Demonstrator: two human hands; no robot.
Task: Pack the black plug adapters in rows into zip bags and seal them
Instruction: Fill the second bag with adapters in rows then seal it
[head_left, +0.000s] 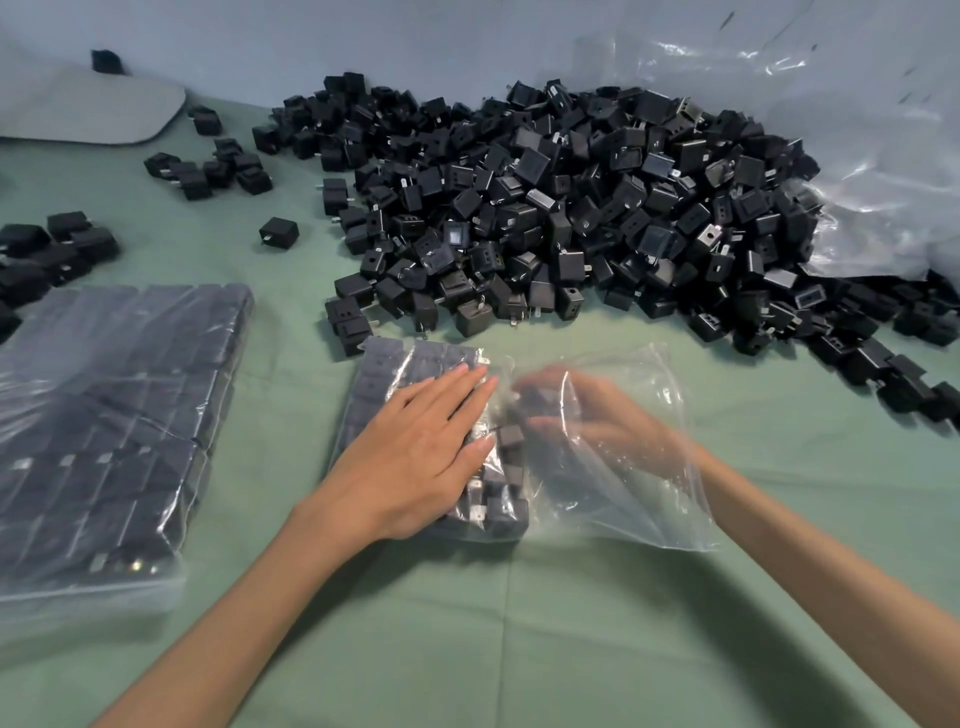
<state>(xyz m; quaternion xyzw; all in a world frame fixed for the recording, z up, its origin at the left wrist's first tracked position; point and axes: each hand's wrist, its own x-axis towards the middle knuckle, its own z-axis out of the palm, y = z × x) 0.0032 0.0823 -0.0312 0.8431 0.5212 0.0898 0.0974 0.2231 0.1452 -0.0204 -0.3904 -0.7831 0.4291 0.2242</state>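
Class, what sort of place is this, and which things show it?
Probably a packing bench in a small workshop: a big loose heap of black plug adapters, a filled zip bag set aside, and a green-covered table.

I have just one view to work from: a wide-angle camera on the person's head, looking forward and steeply down over the green-covered table (519, 649). It sits near enough that both forearms run in from the bottom edge, and the left hand (415, 447) and right hand (597, 415) land at mid-frame at the zip bag (623, 499). The far part of my frame reaches the heap of black plug adapters (571, 208) and the pale wall (415, 31) behind it, with the lens bowing the scene towards the edges.
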